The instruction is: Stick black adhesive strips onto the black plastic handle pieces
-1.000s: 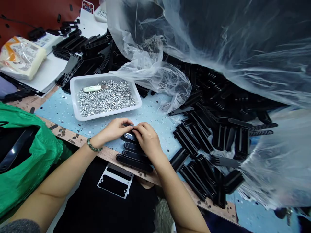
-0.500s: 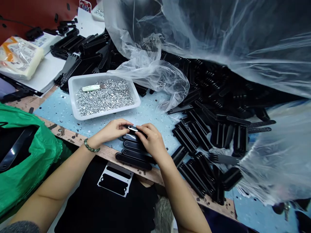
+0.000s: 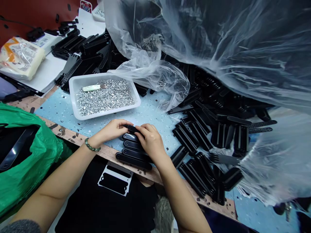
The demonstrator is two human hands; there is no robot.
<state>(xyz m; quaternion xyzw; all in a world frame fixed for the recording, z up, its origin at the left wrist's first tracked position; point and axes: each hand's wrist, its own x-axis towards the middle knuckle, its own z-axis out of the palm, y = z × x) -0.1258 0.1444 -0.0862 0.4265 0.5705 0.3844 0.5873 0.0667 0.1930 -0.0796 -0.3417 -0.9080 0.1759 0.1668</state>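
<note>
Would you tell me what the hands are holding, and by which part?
The left hand and right hand pinch a black plastic strip by its ends.

A white plastic tray [image 3: 104, 114] holds loose silver metal nuts [image 3: 106, 98]. Green plastic bag [image 3: 24, 168] lies left of the tray; clear polythene sheeting [image 3: 155, 72] is bunched just beyond its right corner.

A workbench [image 3: 58, 111] with a pale blue, speckled top and a worn wooden edge [image 3: 70, 136] fills the view, with a dark red surface [image 3: 14, 14] beyond it at upper left and clear plastic sheeting [image 3: 255, 42] billowing across the right side
</note>
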